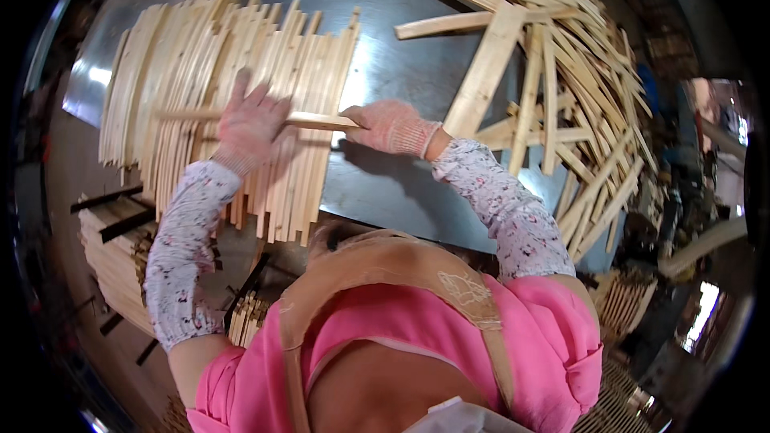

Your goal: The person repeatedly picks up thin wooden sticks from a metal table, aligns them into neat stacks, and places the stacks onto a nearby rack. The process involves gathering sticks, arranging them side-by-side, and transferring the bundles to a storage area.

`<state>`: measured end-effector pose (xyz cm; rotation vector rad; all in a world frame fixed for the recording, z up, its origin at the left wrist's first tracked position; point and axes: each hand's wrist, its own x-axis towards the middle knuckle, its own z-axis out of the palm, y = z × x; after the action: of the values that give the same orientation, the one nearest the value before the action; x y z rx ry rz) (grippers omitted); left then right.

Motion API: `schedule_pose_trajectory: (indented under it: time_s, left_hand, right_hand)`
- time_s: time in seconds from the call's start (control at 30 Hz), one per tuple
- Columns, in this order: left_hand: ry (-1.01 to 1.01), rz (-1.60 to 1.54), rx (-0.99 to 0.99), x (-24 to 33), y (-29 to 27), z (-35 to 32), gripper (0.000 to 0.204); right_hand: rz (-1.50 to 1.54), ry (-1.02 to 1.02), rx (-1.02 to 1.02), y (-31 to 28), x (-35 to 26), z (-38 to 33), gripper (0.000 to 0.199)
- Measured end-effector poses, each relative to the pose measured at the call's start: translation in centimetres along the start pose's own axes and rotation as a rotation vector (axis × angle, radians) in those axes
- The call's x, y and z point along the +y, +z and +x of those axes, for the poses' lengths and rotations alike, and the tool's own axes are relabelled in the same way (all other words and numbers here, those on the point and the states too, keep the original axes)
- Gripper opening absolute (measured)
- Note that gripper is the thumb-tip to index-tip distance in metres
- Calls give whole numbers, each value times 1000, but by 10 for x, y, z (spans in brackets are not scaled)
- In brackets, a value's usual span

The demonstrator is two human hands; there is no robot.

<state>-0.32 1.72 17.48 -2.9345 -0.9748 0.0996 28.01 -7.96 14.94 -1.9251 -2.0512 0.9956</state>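
A wooden strip (319, 121) lies crosswise above a row of narrow wooden slats (172, 56) set side by side. My right hand (393, 127), in a pale pink knit glove, is closed around the strip's right end. Over the strip's middle is my left hand (253, 122), gloved the same way, with fingers stretched and spread; its palm side is hidden. The strip's left end reaches past that hand over the slats. Beneath the row is a shiny metal tabletop (385, 72).
A loose heap of wooden strips (593, 88) covers the right side of the table, with a wider board (485, 72) leaning toward the middle. Below the table's left edge, stacked wood (120, 261) sits beside dark metal bars (128, 224). More bundled sticks (247, 317) stand lower down.
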Motion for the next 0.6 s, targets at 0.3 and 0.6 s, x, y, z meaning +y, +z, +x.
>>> schedule_pose_trajectory:
  time_s: [0.3, 0.6]
  left_hand:
    - [-849, 206, -187, -78, 93, -105, 48]
    - [-720, -575, 400, -63, 153, -110, 73]
  right_hand:
    - [-407, 989, 712, 22, 153, -34, 117]
    - [1162, 784, 957, 50, 229, -70, 73]
